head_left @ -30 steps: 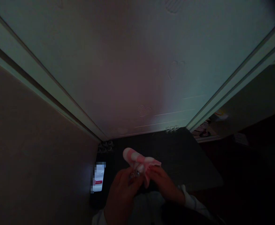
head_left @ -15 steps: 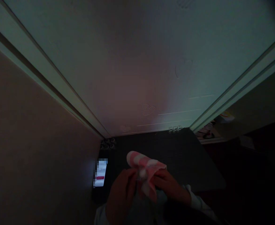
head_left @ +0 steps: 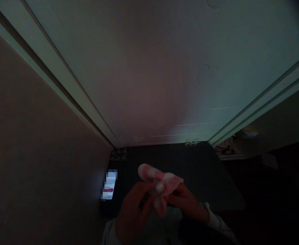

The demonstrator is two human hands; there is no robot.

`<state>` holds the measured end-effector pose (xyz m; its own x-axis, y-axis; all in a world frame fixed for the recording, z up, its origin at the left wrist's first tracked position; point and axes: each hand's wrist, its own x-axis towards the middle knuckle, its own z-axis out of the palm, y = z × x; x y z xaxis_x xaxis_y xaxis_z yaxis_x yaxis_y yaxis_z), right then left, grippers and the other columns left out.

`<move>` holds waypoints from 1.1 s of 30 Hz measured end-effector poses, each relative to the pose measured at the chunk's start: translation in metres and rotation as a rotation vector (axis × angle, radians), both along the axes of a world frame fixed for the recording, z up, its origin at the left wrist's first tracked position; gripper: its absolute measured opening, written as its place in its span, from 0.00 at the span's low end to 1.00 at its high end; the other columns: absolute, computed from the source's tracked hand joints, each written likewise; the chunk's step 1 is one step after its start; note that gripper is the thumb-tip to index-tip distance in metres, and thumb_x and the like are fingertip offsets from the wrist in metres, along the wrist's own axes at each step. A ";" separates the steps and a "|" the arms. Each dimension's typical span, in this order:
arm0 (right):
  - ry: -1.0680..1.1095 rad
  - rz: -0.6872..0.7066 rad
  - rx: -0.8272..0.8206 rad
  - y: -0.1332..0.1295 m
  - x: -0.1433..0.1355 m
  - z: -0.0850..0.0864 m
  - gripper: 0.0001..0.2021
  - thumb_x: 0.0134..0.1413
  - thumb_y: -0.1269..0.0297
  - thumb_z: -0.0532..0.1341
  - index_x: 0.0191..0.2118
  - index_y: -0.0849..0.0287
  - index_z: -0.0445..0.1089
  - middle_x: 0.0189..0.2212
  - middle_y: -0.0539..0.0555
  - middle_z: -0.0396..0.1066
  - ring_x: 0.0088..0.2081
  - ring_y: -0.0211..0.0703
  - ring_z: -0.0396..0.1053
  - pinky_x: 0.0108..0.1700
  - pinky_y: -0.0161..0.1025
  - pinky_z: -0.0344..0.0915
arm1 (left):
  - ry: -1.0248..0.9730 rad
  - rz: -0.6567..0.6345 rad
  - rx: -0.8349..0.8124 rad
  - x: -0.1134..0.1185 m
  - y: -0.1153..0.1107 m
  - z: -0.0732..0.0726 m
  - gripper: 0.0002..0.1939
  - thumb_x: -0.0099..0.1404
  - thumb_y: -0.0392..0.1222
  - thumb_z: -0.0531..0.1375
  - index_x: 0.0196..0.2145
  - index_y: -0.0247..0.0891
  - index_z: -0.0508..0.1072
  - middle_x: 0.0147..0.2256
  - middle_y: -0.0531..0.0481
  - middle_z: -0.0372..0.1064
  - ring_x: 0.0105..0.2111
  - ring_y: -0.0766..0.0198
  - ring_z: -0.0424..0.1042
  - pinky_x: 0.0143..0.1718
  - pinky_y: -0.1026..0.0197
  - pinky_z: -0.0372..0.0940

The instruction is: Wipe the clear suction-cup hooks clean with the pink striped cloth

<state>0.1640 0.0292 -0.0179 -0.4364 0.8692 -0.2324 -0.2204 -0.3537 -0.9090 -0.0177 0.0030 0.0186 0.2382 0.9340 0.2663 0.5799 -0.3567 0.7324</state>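
Note:
In the dim head view, a pink-and-white striped soft cloth (head_left: 151, 172) is bunched in front of me, with a rounded end at upper left and a loose fold hanging below. My right hand (head_left: 187, 202) is closed on its right side, fingers partly tucked under the fabric. My left hand (head_left: 134, 207) is closed at the cloth's left side. Between its thumb and fingers shows a small dark, shiny object (head_left: 144, 200), too dark to name. A pale rounded spot sits at the middle of the cloth, close to the left fingertips.
A dark flat surface (head_left: 202, 180) lies beneath my hands. On its left a lit phone (head_left: 110, 185) lies near a brown panel (head_left: 49, 136). Ahead stands a pale door-like panel (head_left: 139, 85) with heart shapes. Low at right are blurred items (head_left: 227, 146).
The cloth has been turned and folded between my hands; its right edge has lifted slightly. More of the dark object in my left hand shows. The view has tilted a little.

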 end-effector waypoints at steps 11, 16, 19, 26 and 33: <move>-0.213 0.051 0.219 -0.005 0.005 -0.009 0.13 0.44 0.53 0.64 0.24 0.59 0.69 0.22 0.50 0.68 0.25 0.40 0.66 0.29 0.37 0.65 | 0.030 -0.024 0.131 0.003 0.002 0.004 0.09 0.63 0.34 0.57 0.42 0.37 0.72 0.33 0.49 0.76 0.31 0.66 0.75 0.35 0.68 0.70; -0.301 0.092 0.329 -0.005 0.006 -0.005 0.09 0.49 0.60 0.59 0.24 0.58 0.69 0.24 0.51 0.71 0.27 0.41 0.67 0.32 0.37 0.65 | -0.057 0.001 -0.103 0.003 0.002 0.009 0.10 0.58 0.32 0.60 0.39 0.36 0.75 0.31 0.50 0.77 0.29 0.66 0.75 0.32 0.70 0.69; -0.389 0.110 0.472 -0.002 0.004 0.002 0.11 0.53 0.60 0.56 0.26 0.58 0.71 0.25 0.52 0.72 0.28 0.42 0.68 0.33 0.37 0.65 | -0.103 0.037 -0.265 0.001 0.004 0.014 0.10 0.57 0.35 0.60 0.38 0.37 0.76 0.30 0.50 0.76 0.28 0.65 0.74 0.31 0.67 0.68; -0.544 0.227 0.727 0.003 0.005 0.008 0.18 0.60 0.56 0.49 0.29 0.57 0.73 0.27 0.54 0.75 0.31 0.44 0.71 0.38 0.38 0.68 | -0.233 0.025 -0.523 -0.006 0.011 0.021 0.10 0.57 0.39 0.60 0.37 0.39 0.77 0.29 0.51 0.74 0.28 0.65 0.68 0.31 0.65 0.61; -0.624 0.212 0.887 0.007 0.007 0.003 0.17 0.58 0.56 0.50 0.33 0.56 0.74 0.31 0.56 0.74 0.37 0.47 0.70 0.47 0.44 0.65 | -0.659 -0.041 -0.871 -0.007 0.013 0.006 0.14 0.54 0.46 0.63 0.36 0.35 0.73 0.24 0.54 0.69 0.18 0.74 0.58 0.21 0.69 0.54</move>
<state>0.1714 0.0359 -0.0146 -0.6195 0.7578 0.2050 0.3535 0.5025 -0.7890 -0.0248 0.0156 0.0245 0.3268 0.8583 -0.3957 -0.0196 0.4247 0.9051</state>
